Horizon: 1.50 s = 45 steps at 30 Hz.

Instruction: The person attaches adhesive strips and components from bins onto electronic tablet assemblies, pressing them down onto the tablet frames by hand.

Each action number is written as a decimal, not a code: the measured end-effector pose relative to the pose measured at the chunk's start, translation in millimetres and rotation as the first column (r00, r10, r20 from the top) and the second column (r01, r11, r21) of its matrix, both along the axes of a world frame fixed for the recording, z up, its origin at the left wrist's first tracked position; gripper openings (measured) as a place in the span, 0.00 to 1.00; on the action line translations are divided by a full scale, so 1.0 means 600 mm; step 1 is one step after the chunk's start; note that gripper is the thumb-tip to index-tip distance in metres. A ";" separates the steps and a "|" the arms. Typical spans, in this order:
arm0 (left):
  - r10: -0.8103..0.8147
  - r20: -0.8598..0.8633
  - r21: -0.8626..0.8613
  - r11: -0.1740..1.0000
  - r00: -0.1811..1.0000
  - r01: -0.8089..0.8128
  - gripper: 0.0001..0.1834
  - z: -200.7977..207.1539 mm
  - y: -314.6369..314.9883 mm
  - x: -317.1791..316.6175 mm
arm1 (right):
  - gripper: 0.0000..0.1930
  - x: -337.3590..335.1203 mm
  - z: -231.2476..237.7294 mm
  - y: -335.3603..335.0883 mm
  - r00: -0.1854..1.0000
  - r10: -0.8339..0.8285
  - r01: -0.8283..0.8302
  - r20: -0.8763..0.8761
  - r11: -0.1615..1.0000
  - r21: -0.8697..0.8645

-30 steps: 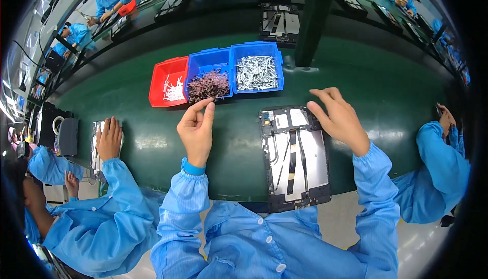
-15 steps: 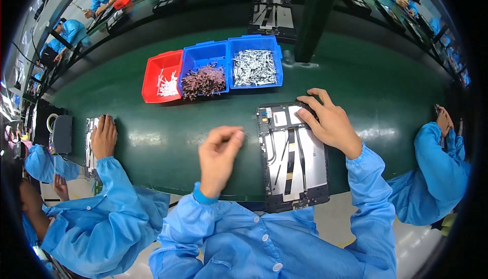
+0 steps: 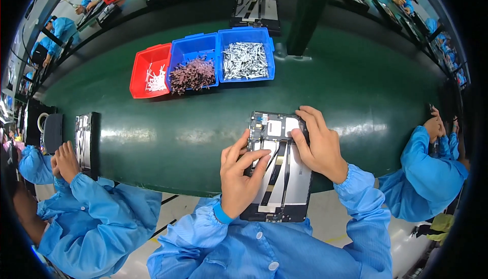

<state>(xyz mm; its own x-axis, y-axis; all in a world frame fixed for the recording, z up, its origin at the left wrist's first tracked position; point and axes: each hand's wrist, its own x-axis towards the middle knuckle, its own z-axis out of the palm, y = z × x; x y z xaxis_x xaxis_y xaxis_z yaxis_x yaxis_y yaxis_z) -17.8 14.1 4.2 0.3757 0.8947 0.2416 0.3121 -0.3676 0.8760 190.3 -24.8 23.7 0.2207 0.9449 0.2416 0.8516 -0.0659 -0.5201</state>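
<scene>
An opened tablet (image 3: 297, 177), with black frame, white panels and dark flat cables, tilts over the table's near edge. My right hand (image 3: 321, 149) grips its upper right side, thumb on the face and fingers along the edge. Over its left part is my left hand (image 3: 244, 174), thumb and index fingertip pinched close to the face beside a dark cable, other fingers at the left edge. Whatever may be in that pinch is too small to make out.
Beyond the tablet stand a red bin (image 3: 136, 80) of white strips, a blue bin (image 3: 195, 42) of brownish small parts and another blue bin (image 3: 272, 57) of silvery pieces. A green post (image 3: 307, 17) rises behind. Co-workers sit both sides; another opened tablet (image 3: 86, 139) lies left.
My left hand has moved right, from beside the tablet onto its face. The tablet has shifted slightly toward me, still in my right hand. The left co-worker's hand has left their tablet.
</scene>
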 end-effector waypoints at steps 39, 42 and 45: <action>-0.151 0.135 -0.676 0.709 0.979 0.203 0.13 0.024 0.113 -0.039 | 0.04 -0.078 -0.011 0.036 0.919 0.268 -0.237 -0.291 0.962 0.137; -0.167 0.121 -0.709 0.675 0.979 0.203 0.10 0.025 0.121 -0.034 | 0.05 -0.083 -0.015 0.038 0.937 0.256 -0.231 -0.237 0.964 0.131; -0.172 0.110 -0.731 0.654 0.979 0.197 0.08 0.026 0.125 -0.032 | 0.05 -0.084 -0.017 0.038 0.946 0.256 -0.234 -0.201 0.964 0.125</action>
